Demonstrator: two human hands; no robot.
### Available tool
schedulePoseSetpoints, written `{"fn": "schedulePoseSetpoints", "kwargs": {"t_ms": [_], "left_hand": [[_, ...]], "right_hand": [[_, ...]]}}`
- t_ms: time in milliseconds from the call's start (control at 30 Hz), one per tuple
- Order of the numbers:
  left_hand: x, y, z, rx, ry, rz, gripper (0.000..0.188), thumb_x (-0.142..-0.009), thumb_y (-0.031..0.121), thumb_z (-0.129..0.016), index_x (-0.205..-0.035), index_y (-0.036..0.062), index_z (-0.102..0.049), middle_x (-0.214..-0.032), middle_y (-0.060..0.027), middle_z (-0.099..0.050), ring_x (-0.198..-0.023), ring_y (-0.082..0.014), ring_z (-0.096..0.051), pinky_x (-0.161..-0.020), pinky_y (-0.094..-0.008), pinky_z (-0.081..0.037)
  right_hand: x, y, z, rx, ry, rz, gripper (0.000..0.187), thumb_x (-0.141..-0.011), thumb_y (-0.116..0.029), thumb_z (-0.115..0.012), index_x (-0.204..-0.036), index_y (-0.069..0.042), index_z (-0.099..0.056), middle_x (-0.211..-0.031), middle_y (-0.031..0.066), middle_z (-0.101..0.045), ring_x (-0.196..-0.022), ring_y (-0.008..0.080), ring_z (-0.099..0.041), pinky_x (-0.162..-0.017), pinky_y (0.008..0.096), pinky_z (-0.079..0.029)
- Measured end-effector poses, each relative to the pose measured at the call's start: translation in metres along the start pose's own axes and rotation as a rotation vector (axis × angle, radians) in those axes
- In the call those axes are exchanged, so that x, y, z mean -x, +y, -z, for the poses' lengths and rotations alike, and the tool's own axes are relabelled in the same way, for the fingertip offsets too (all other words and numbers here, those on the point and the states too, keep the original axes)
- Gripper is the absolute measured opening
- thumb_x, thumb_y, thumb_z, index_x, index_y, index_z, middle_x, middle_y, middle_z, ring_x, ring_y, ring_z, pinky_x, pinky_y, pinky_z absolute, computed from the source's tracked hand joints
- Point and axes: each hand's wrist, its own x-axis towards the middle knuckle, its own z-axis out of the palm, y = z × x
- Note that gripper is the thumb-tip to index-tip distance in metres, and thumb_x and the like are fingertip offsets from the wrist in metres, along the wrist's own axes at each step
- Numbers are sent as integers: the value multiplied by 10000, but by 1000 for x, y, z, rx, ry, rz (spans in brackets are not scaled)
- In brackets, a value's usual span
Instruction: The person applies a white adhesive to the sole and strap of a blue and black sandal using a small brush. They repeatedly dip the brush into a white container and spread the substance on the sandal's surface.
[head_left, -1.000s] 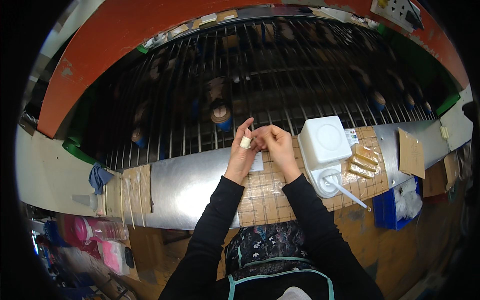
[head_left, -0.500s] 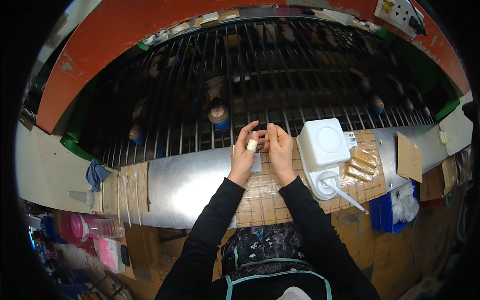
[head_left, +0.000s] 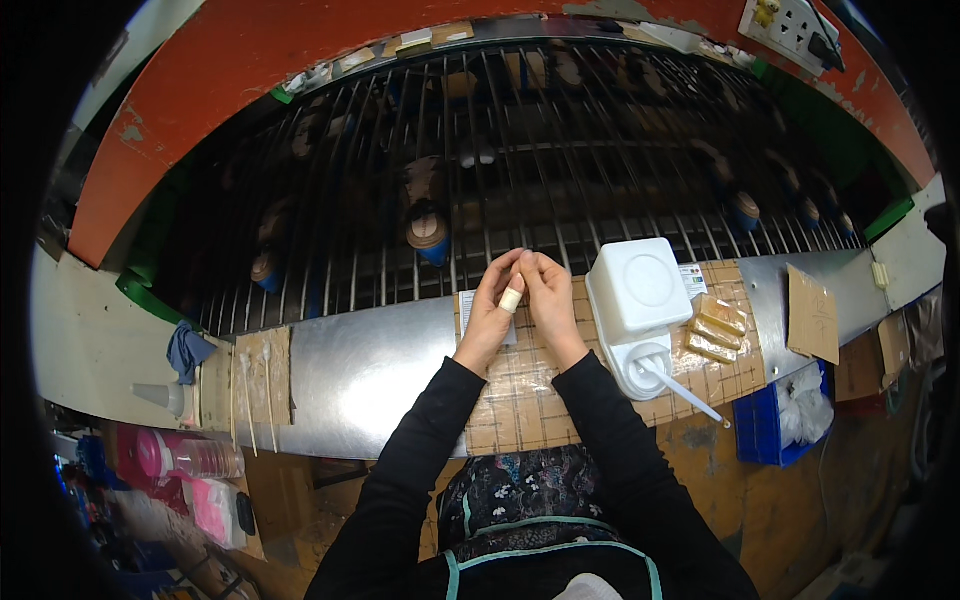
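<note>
My left hand [head_left: 490, 312] and my right hand [head_left: 551, 305] meet over the near edge of the roller bed, above a cardboard-covered part of the ledge [head_left: 510, 400]. Pale tape [head_left: 510, 300] wraps my left thumb. The fingertips of both hands press together; anything pinched between them is too small or hidden to make out. Close by on the right stands a white plastic container [head_left: 640, 290] with a small cup at its base, and a white-handled brush [head_left: 690, 393] rests in the cup. Several amber-yellow blocks [head_left: 717, 328] lie beside it.
Beyond the ledge, shoes on blue lasts [head_left: 428, 238] sit among dark metal rods [head_left: 560, 200]. Two thin sticks [head_left: 246, 395] lie on cardboard at left, near a blue cloth [head_left: 187, 350]. A cardboard piece [head_left: 811, 315] and a blue bin [head_left: 765, 428] are at right.
My hands have come together: the left fingers, spread before, now curl in to meet the right fingertips. The view has shifted slightly.
</note>
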Motion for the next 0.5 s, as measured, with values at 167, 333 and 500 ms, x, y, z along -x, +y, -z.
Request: {"fn": "schedulePoseSetpoints", "kwargs": {"t_ms": [167,333,500], "left_hand": [[-5,2,10,-33,47,-31,414,-971,244,-587,-1343,86,-499,-1168,-59,-595,-1035,-130,-573,-897,-271,-459],[-5,7,17,-399,79,-154,428,-913,170,-663,-1307,61,-535,-1128,-97,-629,-990,-167,-618,-868,-309,-492],[-5,11,15,-348,164,-251,360,-877,170,-699,-1209,56,-619,-1050,-94,-665,-975,-193,-635,-859,-320,-501]], "right_hand": [[1,-4,-4,149,-6,164,324,-986,-262,-569,-799,-8,-646,-683,-4,-616,-602,46,-532,-553,209,-438],[-1,-6,0,197,41,29,339,-988,-266,-571,-750,-26,-607,-644,9,-598,-567,47,-521,-528,210,-432],[-8,-6,12,-347,-42,-217,523,-979,-512,-478,-614,-145,-409,-567,-12,-419,-577,149,-453,-596,278,-397]]}}
